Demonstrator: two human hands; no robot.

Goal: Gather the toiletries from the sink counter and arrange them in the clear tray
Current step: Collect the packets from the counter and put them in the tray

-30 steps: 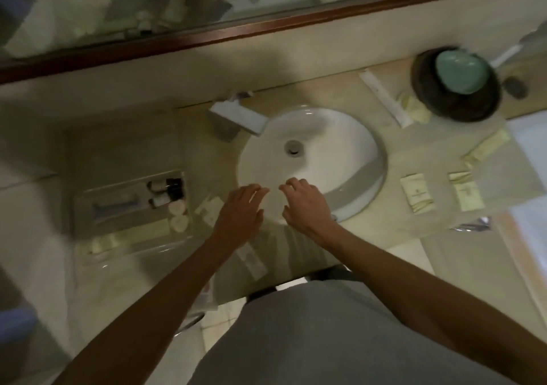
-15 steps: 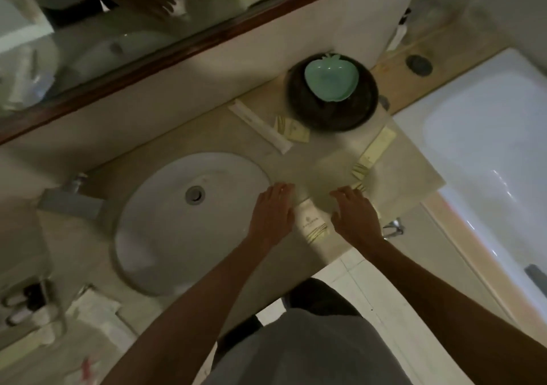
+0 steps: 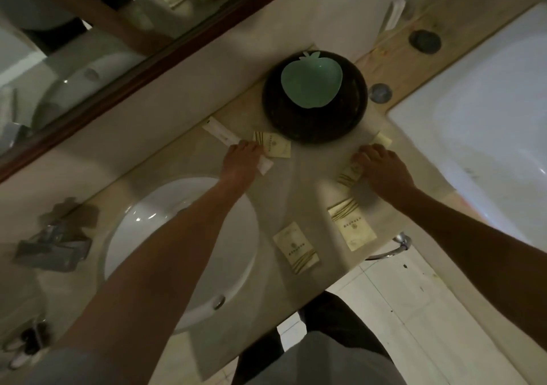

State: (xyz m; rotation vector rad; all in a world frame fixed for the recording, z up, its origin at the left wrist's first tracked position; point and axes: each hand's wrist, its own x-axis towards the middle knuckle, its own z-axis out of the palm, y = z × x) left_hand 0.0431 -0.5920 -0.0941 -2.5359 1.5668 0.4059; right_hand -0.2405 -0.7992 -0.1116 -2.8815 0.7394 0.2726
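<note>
My left hand [image 3: 241, 164] lies on a long white packet [image 3: 219, 131] on the counter behind the sink, fingers curled down onto its near end. At the counter's right end, my right hand [image 3: 381, 169] covers a long cream packet [image 3: 349, 176], fingers bent over it. Both packets still lie flat. A cream sachet [image 3: 275, 145] sits beside my left hand. Two more sachets [image 3: 296, 247] [image 3: 352, 227] lie near the front edge. Only a corner of the clear tray [image 3: 40, 330], holding small bottles, shows at the bottom left.
A dark bowl [image 3: 315, 127] holding a green apple-shaped dish [image 3: 310, 84] stands just behind the packets. The white sink basin [image 3: 177, 236] and its tap [image 3: 56, 242] lie to the left. A bathtub [image 3: 479, 112] borders the counter on the right, and a mirror runs along the wall.
The view swung right from the tray and sink to the counter's right end. Both hands reached farther back, from the front sachets onto the long white and long cream packets.
</note>
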